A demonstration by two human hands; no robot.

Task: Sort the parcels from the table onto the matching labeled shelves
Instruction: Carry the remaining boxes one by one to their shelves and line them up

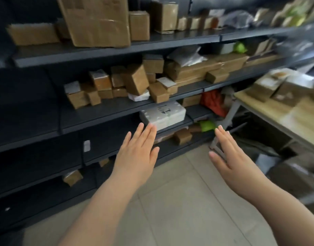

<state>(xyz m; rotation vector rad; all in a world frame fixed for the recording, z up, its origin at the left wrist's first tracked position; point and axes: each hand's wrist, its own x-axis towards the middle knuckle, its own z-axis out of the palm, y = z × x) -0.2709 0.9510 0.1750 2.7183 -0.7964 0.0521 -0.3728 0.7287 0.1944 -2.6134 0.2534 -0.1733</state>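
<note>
Looming across the left and centre is the tall dark metal shelving unit (37, 119), tier upon tier, running away towards the upper right. Beneath it spreads the pale tiled floor (179, 201). Over on the right stands the light wooden surface (298, 121), carrying a blurred group of brown and white parcels (277, 86) at its far end.

Up on the top tier leans a big, creased brown cardboard carton (97, 20), with smaller brown boxes either side. One tier down sits a jumbled cluster of small brown cardboard boxes (135, 80), some tipped on edge, some bearing white labels. Below that lies a white rectangular foam box (163, 114) at the shelf's front edge, dark print on its lid.

And both hands are out in front, bare forearms stretched, holding nothing at all! The left hand (136, 153) is spread flat, fingers straight, its fingertips just under the foam box's near corner; whether they touch it, I cannot tell. The right hand (229, 153) is released too, fingers straight, hovering between shelving and surface.

Lower down sits a little brown cardboard box (183, 136), a bright green item (206, 125) just beside it.
</note>
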